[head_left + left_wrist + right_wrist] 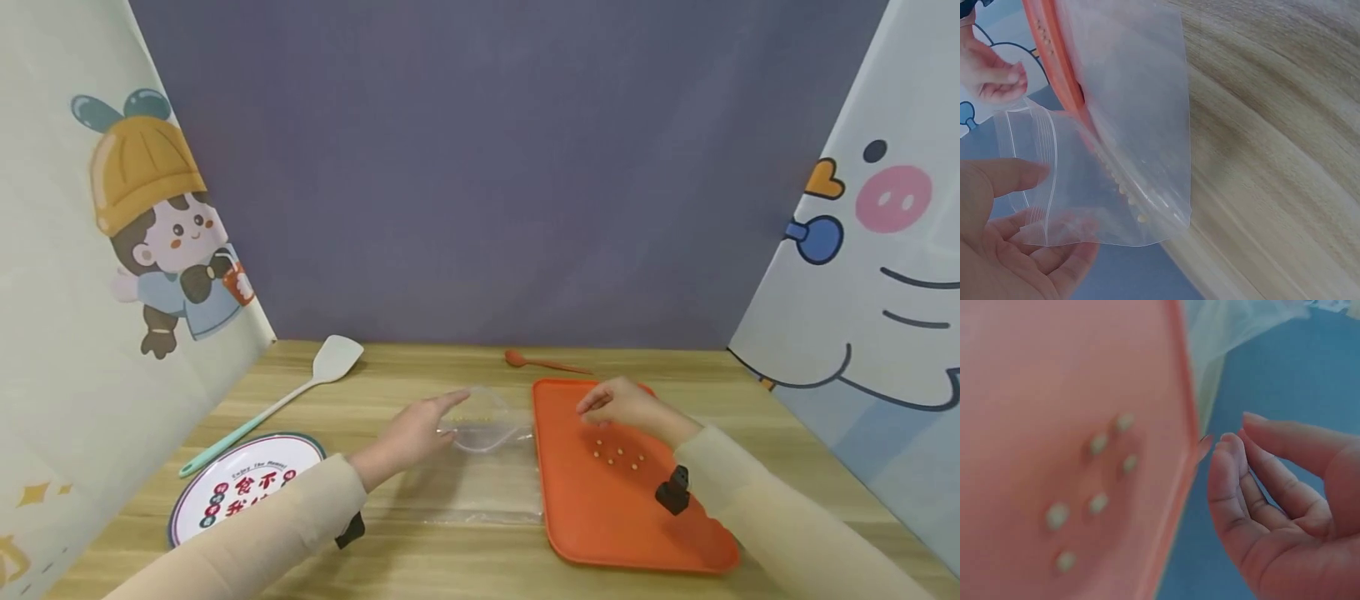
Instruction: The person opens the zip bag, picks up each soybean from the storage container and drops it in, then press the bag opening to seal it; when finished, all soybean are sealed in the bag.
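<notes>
A clear zip-lock bag lies on the table with its mouth held up by my left hand. In the left wrist view the thumb is on the zip strip and the other fingers are behind the film. Several small pale beans sit inside the bag. My right hand is raised over the far part of an orange tray, its thumb and fingertips close together. No bean shows between those fingertips, though one could be hidden. Several more beans lie scattered on the tray.
A white plate with printed lettering is at the left, partly behind the left sleeve. Beyond it a spatula with a mint handle lies diagonally. An orange-red spoon rests behind the tray. Printed walls and a dark backdrop enclose the table.
</notes>
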Motion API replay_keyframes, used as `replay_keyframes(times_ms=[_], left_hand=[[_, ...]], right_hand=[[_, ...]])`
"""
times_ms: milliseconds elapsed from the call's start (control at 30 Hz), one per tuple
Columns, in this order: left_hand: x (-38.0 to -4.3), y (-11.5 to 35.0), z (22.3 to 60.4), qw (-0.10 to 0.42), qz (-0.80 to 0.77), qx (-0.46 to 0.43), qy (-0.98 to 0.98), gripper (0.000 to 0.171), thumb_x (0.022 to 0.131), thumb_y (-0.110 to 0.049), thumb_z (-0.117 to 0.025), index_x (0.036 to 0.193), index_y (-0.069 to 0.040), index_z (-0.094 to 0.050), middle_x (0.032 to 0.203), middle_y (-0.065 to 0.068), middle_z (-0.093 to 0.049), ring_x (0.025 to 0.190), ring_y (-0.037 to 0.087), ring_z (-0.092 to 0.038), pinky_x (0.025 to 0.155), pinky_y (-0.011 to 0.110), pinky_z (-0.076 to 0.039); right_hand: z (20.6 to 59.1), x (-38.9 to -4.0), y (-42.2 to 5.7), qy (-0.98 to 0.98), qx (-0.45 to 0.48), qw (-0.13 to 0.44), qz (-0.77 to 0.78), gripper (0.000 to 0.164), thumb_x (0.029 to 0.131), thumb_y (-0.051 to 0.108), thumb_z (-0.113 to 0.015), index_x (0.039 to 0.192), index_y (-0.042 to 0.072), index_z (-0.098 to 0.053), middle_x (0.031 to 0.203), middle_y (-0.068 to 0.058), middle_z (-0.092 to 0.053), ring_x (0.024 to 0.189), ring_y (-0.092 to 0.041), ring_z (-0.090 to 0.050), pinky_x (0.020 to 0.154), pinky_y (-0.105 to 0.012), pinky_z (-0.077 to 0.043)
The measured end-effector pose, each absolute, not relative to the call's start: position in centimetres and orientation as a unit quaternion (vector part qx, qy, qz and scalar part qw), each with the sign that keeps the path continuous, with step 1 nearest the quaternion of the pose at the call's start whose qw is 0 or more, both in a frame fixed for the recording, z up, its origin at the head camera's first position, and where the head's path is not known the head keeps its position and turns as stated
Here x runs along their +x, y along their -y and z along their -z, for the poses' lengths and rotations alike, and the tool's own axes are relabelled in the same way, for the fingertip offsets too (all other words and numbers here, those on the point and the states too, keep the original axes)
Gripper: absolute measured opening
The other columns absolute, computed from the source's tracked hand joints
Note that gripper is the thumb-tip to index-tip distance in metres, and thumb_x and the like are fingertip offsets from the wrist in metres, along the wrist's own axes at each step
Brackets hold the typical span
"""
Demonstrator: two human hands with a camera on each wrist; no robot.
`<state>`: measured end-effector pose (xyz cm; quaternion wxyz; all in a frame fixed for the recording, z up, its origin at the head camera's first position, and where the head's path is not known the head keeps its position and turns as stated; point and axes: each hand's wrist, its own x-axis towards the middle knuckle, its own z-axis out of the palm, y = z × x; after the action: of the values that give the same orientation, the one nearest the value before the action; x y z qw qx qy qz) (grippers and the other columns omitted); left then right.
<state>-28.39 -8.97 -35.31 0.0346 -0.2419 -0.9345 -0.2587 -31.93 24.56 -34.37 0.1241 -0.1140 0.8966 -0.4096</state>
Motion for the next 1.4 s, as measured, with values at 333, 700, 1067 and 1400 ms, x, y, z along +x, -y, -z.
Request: replay_keyframes(times_ms=[333,700,1067,1400], left_hand=[[-28.3,8.8,35.5,0.039,0.251,-0.248,0.935,0.066,0.082,-0.003,-0.071,0.143,-0.009,-0.046,0.139,0.017,-0.054,0.121,0.036,-0.057,0.103,0.050,-0.045],[-28.3,8.7,35.6,0.040,0.255,-0.244,0.935,0.064,0.083,-0.003,-0.071,0.142,-0.007,-0.047,0.140,0.016,-0.054,0.120,0.034,-0.058,0.104,0.049,-0.044],[-28.4,9.0,35.8,0.025,0.250,-0.248,0.935,0.064,0.084,-0.003,-0.069,0.143,-0.008,-0.046,0.140,0.016,-0.054,0.102,0.030,-0.064,0.100,0.046,-0.048],[-29.1,9.2,35.7,0.016,0.231,-0.247,0.941,0.065,0.085,-0.006,-0.069,0.145,-0.010,-0.044,0.142,0.014,-0.053,0.089,0.025,-0.062,0.098,0.044,-0.049]], right_hand=[[36.7,-32.2,-27.4,-0.892,-0.109,0.156,0.411,0.022,0.081,-0.001,-0.072,0.102,-0.008,-0.068,0.092,-0.015,-0.073,0.074,-0.020,-0.067,0.065,-0.035,-0.055],[38.0,-32.5,-27.4,-0.904,-0.129,0.143,0.382,0.015,0.076,0.001,-0.077,0.090,-0.003,-0.072,0.079,-0.006,-0.071,0.062,-0.013,-0.057,0.057,-0.029,-0.048],[38.1,-32.6,-27.2,-0.908,-0.083,0.126,0.391,0.016,0.085,0.009,-0.072,0.097,-0.003,-0.071,0.085,-0.006,-0.072,0.073,-0.019,-0.064,0.067,-0.035,-0.057],[35.6,-33.0,-25.9,-0.891,-0.093,0.108,0.431,0.029,0.092,0.013,-0.066,0.113,-0.005,-0.065,0.107,-0.016,-0.070,0.095,-0.034,-0.065,0.084,-0.045,-0.056]])
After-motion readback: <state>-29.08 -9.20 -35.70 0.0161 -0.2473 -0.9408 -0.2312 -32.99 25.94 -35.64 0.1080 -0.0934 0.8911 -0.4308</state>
